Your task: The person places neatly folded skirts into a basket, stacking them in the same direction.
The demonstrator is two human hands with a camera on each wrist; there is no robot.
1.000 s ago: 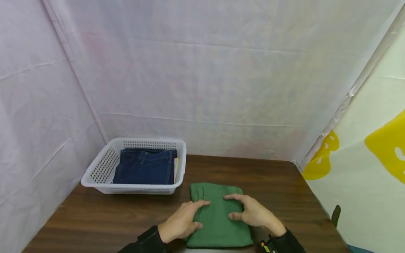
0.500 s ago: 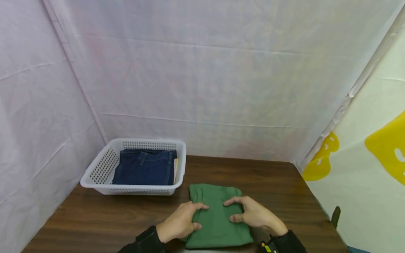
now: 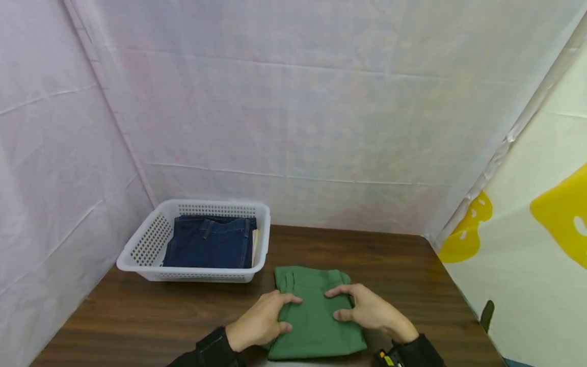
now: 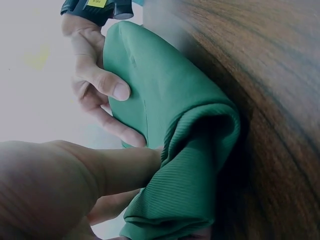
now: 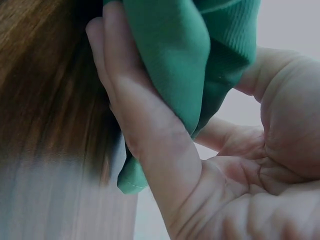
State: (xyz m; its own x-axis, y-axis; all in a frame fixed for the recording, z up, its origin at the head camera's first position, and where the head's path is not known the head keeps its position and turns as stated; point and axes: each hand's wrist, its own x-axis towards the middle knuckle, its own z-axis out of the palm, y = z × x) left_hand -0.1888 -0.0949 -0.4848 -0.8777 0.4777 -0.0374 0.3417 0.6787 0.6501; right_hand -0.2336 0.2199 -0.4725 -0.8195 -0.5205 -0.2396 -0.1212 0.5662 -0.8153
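A folded green garment [image 3: 314, 311] lies on the dark wooden table [image 3: 160, 316], near its front edge. My left hand [image 3: 261, 322] grips its left side, thumb on top and fingers tucked beneath. My right hand [image 3: 371, 311] holds the right side the same way. In the left wrist view the green garment [image 4: 175, 120] bulges at its fold, with the right hand's fingers [image 4: 95, 80] on the far side. The right wrist view shows the green garment [image 5: 185, 55] pinched between my right hand's fingers [image 5: 150, 150] and palm.
A white perforated basket [image 3: 137, 255] stands at the back left of the table, with folded dark blue jeans [image 3: 208, 244] inside. Pale fabric walls close in the back and left. A white sheet with yellow shapes [image 3: 541, 224] hangs on the right.
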